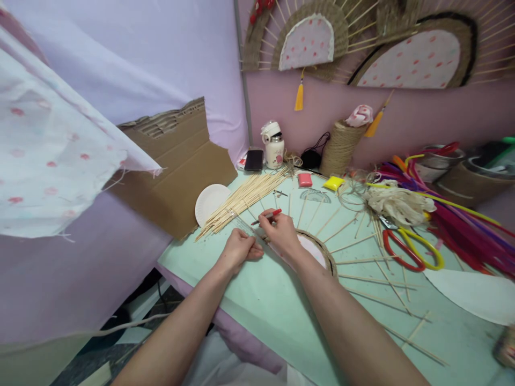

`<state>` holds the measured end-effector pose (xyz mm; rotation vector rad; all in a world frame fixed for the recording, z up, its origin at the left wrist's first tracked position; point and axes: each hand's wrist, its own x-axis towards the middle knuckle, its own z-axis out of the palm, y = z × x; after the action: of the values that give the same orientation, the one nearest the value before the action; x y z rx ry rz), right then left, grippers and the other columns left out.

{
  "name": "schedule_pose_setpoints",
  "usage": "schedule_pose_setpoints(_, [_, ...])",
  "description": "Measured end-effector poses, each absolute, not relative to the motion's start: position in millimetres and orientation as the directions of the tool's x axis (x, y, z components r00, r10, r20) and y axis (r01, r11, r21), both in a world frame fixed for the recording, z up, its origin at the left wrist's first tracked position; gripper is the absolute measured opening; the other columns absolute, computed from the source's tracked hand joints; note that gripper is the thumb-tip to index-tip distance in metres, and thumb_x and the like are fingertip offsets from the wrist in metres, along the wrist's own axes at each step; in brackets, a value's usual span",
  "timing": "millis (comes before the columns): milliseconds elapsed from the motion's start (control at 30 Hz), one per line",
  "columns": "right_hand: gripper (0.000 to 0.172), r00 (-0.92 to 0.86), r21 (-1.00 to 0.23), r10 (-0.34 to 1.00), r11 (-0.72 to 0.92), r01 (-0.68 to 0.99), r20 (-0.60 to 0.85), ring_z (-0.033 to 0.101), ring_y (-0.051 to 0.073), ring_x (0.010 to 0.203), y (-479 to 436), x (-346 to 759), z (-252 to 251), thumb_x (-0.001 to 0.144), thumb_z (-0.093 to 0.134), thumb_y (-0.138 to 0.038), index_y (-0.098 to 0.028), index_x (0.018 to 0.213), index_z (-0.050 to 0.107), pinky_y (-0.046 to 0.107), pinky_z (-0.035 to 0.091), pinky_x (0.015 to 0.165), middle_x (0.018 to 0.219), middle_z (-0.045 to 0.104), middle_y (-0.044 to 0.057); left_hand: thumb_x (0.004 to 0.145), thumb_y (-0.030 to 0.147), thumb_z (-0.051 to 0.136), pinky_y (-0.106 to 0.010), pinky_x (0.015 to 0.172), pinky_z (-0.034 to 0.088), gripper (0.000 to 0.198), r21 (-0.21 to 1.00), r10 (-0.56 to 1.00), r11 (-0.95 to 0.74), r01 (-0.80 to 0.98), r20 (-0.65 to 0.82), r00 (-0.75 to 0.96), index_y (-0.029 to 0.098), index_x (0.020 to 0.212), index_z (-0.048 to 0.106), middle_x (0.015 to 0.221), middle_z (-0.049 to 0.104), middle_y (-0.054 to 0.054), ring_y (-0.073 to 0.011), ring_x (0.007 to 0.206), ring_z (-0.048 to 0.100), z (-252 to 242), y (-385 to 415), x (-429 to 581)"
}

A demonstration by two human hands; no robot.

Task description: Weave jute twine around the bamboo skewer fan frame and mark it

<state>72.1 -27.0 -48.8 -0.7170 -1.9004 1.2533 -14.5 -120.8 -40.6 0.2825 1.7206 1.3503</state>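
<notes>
My right hand (277, 230) is closed around a red-capped pen (270, 215), its dark tip pointing left. Just left of it, my left hand (242, 246) has its fingers pressed together at a clear ruler (244, 221), which slants down between the hands. Partly hidden under my right wrist lies a half-round piece (328, 252) with a brown and black rim and a pale centre. Thin sticks (358, 261) fan out from its rim over the green table. Behind my hands is a pile of loose sticks (245, 198), beside a white paper plate (211, 202).
Red and yellow scissors (414, 249) lie at the right near a white sheet (478, 292). Cardboard (177, 171) leans at the left. A white bottle (274, 147), a phone (254, 160), a twine roll (341, 147) and a protractor (316, 196) are at the back.
</notes>
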Motion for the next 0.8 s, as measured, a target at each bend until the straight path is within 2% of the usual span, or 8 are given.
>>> schedule_pose_setpoints(400, [0.023, -0.595, -0.923, 0.762, 0.375, 0.084, 0.256, 0.061, 0.014, 0.06, -26.2, 73.3, -47.5, 0.081, 0.049, -0.031, -0.017, 0.073, 0.065, 0.022, 0.043, 0.059, 0.065, 0.068, 0.001, 0.067, 0.008, 0.066, -0.022, 0.046, 0.053, 0.017, 0.856, 0.65, 0.408, -0.317, -0.516, -0.558, 0.014, 0.068, 0.05, 0.053, 0.065, -0.007, -0.0132, 0.043, 0.061, -33.1, -120.2, -12.8])
schedule_pose_setpoints(600, [0.023, -0.599, -0.918, 0.762, 0.382, 0.105, 0.248, 0.061, 0.014, 0.06, -25.4, 72.6, -49.7, 0.082, 0.049, -0.031, -0.017, 0.074, 0.064, 0.022, 0.043, 0.058, 0.066, 0.069, 0.002, 0.073, 0.005, 0.054, -0.022, 0.046, 0.054, 0.022, 0.861, 0.659, 0.454, -0.231, -0.499, -0.563, 0.014, 0.055, 0.046, 0.057, 0.067, -0.011, -0.012, 0.043, 0.061, -28.9, -119.0, -11.4])
schedule_pose_setpoints(800, [0.023, -0.593, -0.908, 0.76, 0.404, 0.109, 0.267, 0.06, 0.013, 0.058, -25.5, 72.0, -52.0, 0.082, 0.048, -0.031, -0.017, 0.073, 0.064, 0.022, 0.042, 0.058, 0.063, 0.067, 0.001, 0.074, 0.005, 0.051, -0.022, 0.046, 0.054, 0.024, 0.863, 0.668, 0.459, -0.21, -0.491, -0.559, 0.013, 0.052, 0.046, 0.058, 0.067, -0.012, -0.0115, 0.043, 0.061, -27.9, -119.1, -11.1])
